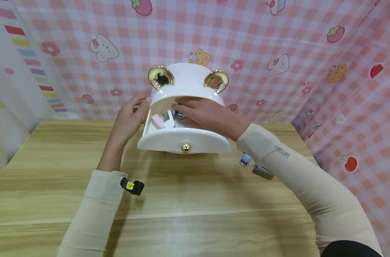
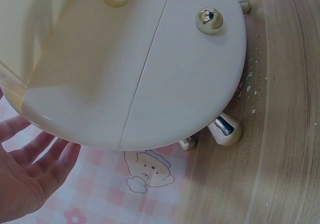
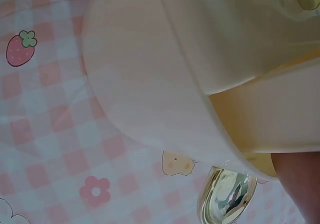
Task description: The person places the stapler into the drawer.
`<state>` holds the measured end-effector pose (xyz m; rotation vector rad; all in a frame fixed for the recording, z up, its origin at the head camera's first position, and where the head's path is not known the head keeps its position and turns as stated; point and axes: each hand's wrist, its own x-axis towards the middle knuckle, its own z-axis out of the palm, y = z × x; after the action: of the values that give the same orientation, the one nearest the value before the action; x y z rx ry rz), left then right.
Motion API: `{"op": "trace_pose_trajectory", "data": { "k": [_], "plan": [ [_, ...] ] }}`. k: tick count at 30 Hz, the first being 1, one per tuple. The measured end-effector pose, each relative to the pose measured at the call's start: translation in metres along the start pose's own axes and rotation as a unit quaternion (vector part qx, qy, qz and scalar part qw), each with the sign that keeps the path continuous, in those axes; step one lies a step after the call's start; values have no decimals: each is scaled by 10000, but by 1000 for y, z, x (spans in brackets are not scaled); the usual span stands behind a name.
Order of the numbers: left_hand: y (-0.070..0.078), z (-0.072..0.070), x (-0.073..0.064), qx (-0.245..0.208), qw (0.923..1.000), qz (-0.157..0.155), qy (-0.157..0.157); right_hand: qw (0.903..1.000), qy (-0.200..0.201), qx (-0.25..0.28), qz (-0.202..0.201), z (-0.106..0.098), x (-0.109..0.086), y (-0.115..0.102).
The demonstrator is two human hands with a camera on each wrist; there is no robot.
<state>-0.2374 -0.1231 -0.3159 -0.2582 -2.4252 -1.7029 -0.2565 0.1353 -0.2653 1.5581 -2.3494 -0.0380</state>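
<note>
A white cabinet (image 1: 190,80) with gold-rimmed ears stands on the table, its top drawer (image 1: 162,141) pulled out by a gold knob (image 1: 186,147). My left hand (image 1: 130,116) touches the cabinet's left side with loosely bent fingers; in the left wrist view those fingers (image 2: 55,164) rest along its curved edge. My right hand (image 1: 204,112) reaches into the drawer from the right, its fingertips beside a small blue and dark item (image 1: 181,115); whether it grips that item I cannot tell. A pink block (image 1: 157,121) and a white piece (image 1: 170,120) lie in the drawer's left part.
On the table right of the cabinet, below the right forearm, lie a small blue-and-white item (image 1: 245,160) and a grey-brown block (image 1: 263,172). A pink checked cloth (image 1: 133,43) hangs behind and at the right. Gold feet (image 2: 225,130) hold the cabinet off the wooden tabletop (image 1: 182,214).
</note>
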Motion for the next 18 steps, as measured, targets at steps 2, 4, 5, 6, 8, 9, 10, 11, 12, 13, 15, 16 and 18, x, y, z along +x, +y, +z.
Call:
{"op": "trace_pose_trajectory", "data": {
  "k": [2, 4, 5, 6, 8, 9, 10, 11, 12, 13, 15, 16, 18],
  "plan": [
    [-1, 0, 0, -21, 10000, -14, -20, 9999, -52, -93, 122, 2, 2, 0],
    [-2, 0, 0, -26, 10000, -23, -35, 9995, -104, -149, 267, 3, 3, -1],
    [-2, 0, -1, -38, 10000, -26, -44, 9992, -127, -142, 337, 3, 4, -1],
    [-2, 0, -1, -48, 10000, -30, -49, 9991, -130, -140, 390, 4, 4, -1],
    [-2, 0, -1, -47, 10000, -28, -60, 9988, -128, -113, 464, 5, 5, -1],
    [-2, 0, -1, -47, 10000, -26, -64, 9988, -110, -118, 471, 5, 5, -2],
    [-2, 0, -1, -48, 10000, -26, -68, 9988, -90, -121, 473, 5, 5, -2],
    [-2, 0, -1, -49, 10000, -31, -69, 9988, -80, -135, 469, 5, 4, -2],
    [-2, 0, -1, -47, 10000, -36, -70, 9988, -65, -150, 456, 5, 4, -2],
    [-2, 0, -1, -36, 10000, -34, -67, 9988, -65, -175, 446, 5, 4, -2],
    [-2, 0, -1, -18, 10000, -32, -55, 9989, -99, -201, 423, 2, 3, -4],
    [-2, 0, 0, -3, 10000, -34, -48, 9988, -141, -173, 432, 1, 2, -4],
    [-2, -1, 0, 20, 10000, -30, -34, 9988, -236, -92, 415, -3, 1, -5]
  ]
}}
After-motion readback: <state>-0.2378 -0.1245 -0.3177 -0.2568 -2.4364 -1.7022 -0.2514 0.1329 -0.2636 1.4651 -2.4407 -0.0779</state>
